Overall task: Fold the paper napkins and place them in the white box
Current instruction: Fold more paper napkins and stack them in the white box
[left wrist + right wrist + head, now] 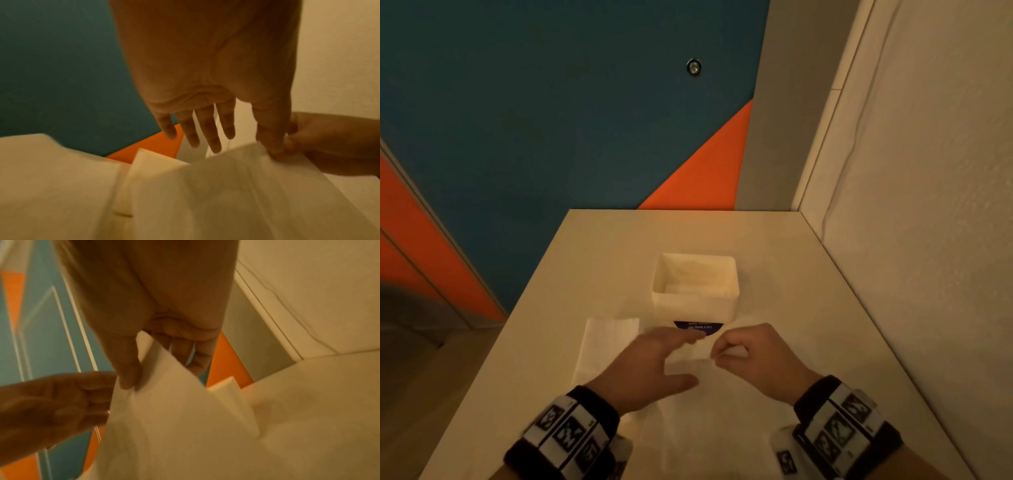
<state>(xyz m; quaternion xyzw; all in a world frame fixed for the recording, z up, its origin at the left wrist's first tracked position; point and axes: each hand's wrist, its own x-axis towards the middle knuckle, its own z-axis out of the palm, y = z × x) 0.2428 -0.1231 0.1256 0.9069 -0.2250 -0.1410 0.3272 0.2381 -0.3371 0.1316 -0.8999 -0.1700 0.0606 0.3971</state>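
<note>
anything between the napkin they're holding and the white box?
Nothing visible. The napkin, pinched by the right hand with the left hand at its edge, sits just in front of the white box, whose top is open.

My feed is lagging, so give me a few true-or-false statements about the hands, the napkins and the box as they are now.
1. The right hand pinches the lifted napkin. True.
2. The left hand is curled into a fist. False: its fingers are spread out straight.
3. The white box lies tipped on its side. False: it stands upright, open at the top.
4. More napkins lie flat on the table, left of the hands. True.
</note>
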